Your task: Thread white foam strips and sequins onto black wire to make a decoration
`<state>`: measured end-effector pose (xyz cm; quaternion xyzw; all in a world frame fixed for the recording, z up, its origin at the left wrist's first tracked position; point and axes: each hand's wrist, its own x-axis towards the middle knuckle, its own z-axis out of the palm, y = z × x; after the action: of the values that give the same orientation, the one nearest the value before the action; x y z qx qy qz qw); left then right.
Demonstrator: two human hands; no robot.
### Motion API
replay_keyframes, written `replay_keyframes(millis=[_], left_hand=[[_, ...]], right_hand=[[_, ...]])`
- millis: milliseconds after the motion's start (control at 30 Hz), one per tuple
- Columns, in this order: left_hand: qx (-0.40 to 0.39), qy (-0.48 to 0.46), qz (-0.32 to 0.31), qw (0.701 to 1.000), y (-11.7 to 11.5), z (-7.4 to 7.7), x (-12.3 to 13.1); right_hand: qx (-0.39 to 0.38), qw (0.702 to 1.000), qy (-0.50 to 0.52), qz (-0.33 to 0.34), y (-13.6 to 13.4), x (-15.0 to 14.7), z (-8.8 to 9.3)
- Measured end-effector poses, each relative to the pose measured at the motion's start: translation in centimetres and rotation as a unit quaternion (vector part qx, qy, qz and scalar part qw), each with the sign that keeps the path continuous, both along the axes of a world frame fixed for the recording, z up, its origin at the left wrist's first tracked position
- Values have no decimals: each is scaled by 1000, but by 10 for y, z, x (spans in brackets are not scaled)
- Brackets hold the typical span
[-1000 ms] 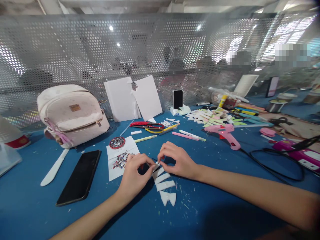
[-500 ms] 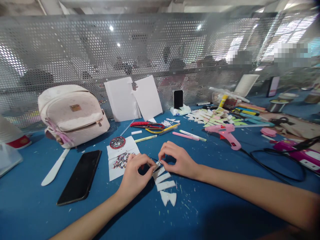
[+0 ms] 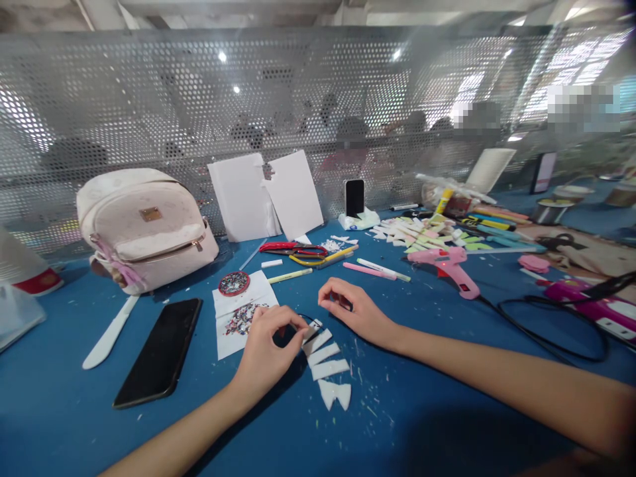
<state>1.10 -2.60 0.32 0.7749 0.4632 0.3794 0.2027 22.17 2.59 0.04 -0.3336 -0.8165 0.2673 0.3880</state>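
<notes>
Several white strips (image 3: 330, 368) lie fanned out on the blue table, with a white bow-shaped piece (image 3: 334, 393) at the near end. A thin black cord-like loop (image 3: 318, 329) runs across the farthest strips. My left hand (image 3: 272, 344) is closed at the left of the fan, thumb and forefinger pinched on the black loop by the top strip. My right hand (image 3: 355, 311) is apart from the strips, just beyond them to the right. Its fingers are curled and pinched together; whatever they may hold is too small to make out.
Sequins on white paper (image 3: 222, 338), a phone (image 3: 159, 354), a white knife (image 3: 110, 334) and a backpack (image 3: 146, 228) are at left. Red-handled scissors (image 3: 293, 249) and markers (image 3: 370, 270) lie beyond my hands. A pink glue gun (image 3: 450, 266) with a black cord (image 3: 527, 328) sits right.
My right hand has come off the top white strip and moved slightly right and away from it. My left hand keeps its place at the black loop.
</notes>
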Motion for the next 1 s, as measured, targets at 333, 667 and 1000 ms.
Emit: replay_keyframes(millis=[333,667,1000], left_hand=[[-4,-2,4,1000,0,0,0],[-2,0,4,1000,1,0,0],[-2,0,6,1000,0,-1,-1]], right_hand=[[-36,999,5,34,-2,1,4],[-79,996,33,40,0,1,3],[-91,993,59,46,4,1,-3]])
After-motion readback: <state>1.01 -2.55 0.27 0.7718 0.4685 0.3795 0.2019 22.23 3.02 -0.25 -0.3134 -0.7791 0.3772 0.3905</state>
